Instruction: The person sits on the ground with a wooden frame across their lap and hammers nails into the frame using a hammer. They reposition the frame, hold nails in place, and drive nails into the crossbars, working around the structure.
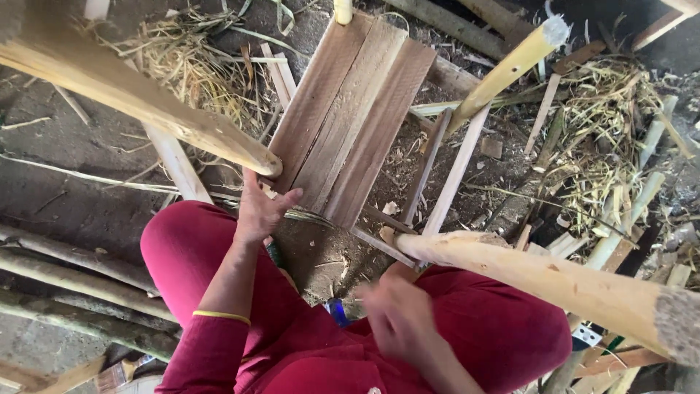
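Observation:
My left hand (261, 208) reaches forward, fingers spread, touching the near left corner of a seat made of three reddish wooden planks (348, 117). A thick peeled pole (138, 98) crosses above it from the upper left, ending just over the hand. My right hand (397, 314) is blurred near my lap, beside the near end of another thick peeled pole (547, 281) that runs to the lower right. Whether the right hand holds anything cannot be told. I wear red clothes, and a thin yellow bangle (221, 316) circles my left forearm.
Thin wooden slats (448, 175) form a frame right of the planks. A pale bamboo stick (510, 66) slants at the upper right. Dry straw and shavings (605, 146) litter the dirt floor. Rough branches (73, 281) lie at the lower left.

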